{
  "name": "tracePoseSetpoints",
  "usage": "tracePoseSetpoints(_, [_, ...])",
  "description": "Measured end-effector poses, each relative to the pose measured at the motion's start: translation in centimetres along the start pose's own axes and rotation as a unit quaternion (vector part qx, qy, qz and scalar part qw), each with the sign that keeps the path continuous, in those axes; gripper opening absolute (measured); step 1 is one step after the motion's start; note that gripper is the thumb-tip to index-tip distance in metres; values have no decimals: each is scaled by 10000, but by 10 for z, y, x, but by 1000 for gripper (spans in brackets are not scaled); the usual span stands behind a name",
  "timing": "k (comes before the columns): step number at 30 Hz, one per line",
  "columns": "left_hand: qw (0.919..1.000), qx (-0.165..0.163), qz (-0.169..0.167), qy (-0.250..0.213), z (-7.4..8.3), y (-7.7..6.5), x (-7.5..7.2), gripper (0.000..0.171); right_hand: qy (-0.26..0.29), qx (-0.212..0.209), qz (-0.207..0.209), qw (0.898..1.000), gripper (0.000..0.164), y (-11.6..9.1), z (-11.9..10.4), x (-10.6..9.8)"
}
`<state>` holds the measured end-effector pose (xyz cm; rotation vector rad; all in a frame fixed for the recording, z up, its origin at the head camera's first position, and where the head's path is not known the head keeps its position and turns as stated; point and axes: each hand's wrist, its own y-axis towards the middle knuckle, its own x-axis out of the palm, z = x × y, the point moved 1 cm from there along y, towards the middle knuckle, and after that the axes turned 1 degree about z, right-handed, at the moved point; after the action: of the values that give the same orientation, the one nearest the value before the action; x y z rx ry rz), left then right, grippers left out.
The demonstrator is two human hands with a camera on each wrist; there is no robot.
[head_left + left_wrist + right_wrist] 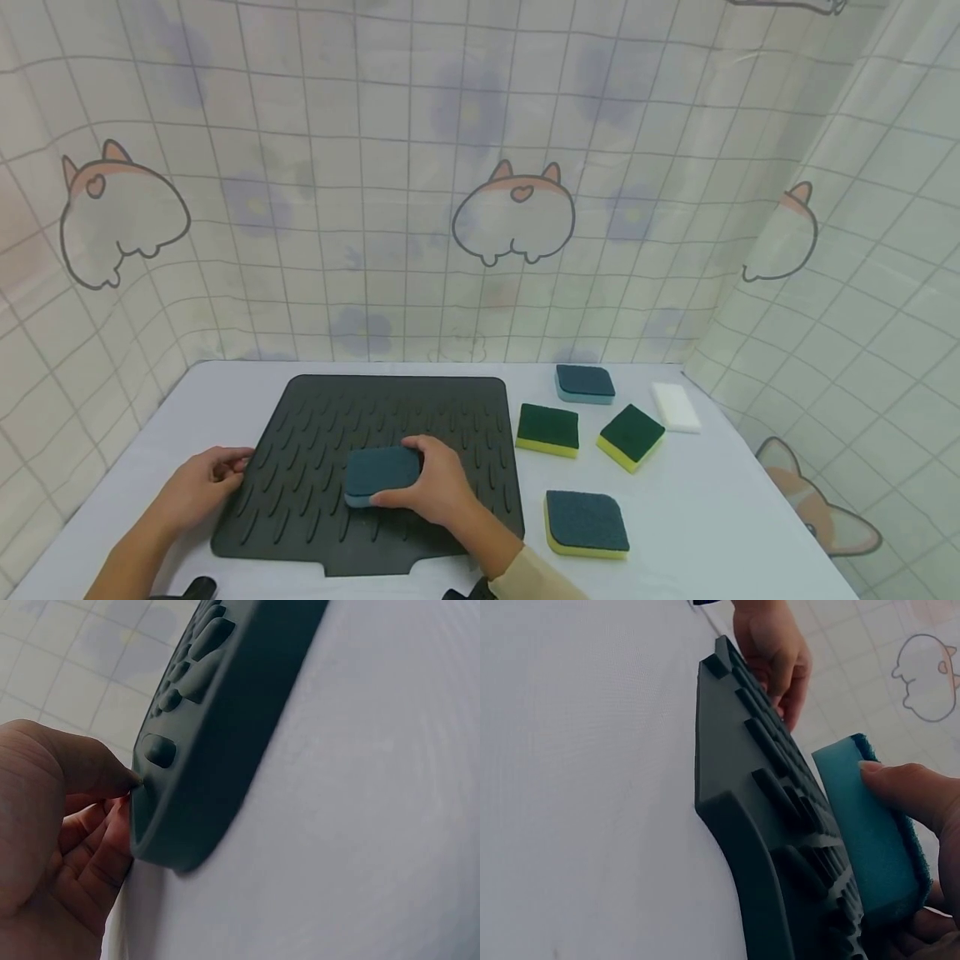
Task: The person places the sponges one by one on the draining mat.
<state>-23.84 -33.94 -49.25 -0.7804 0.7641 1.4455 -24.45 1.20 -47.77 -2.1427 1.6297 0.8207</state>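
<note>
A dark rubber draining mat [300, 517] with raised ridges lies on the white table, its spout facing me. My left hand [197, 490] pinches the mat's left edge; in the left wrist view the thumb presses its rim, with the fingers curled against its side. Over the middle of the mat my right hand [442, 487] grips a blue scouring sponge [381, 471] between thumb and fingers. The dark scouring side faces up. In the right wrist view the sponge's blue foam [862, 825] faces the ridges, touching or just above them; I cannot tell which.
Right of the mat lie another blue sponge [585, 382], two green-and-yellow sponges [548, 427] [632, 435] and a yellow sponge [587, 521] with a blue-grey top. A white block [676, 407] lies at the back right. A patterned tile-print curtain [405, 208] surrounds the table.
</note>
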Motion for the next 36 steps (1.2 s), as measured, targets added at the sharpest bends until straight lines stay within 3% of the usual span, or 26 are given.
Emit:
tracePoseSetpoints(19, [10000,-66,5,-49,3,-1,-3,42,-264,109,67,9996,87,7,-15,19])
tracePoseSetpoints(36, [9999,-103,-37,-45,4,-3,-3,42,-180,207,-13,9996,86,14,-34,36])
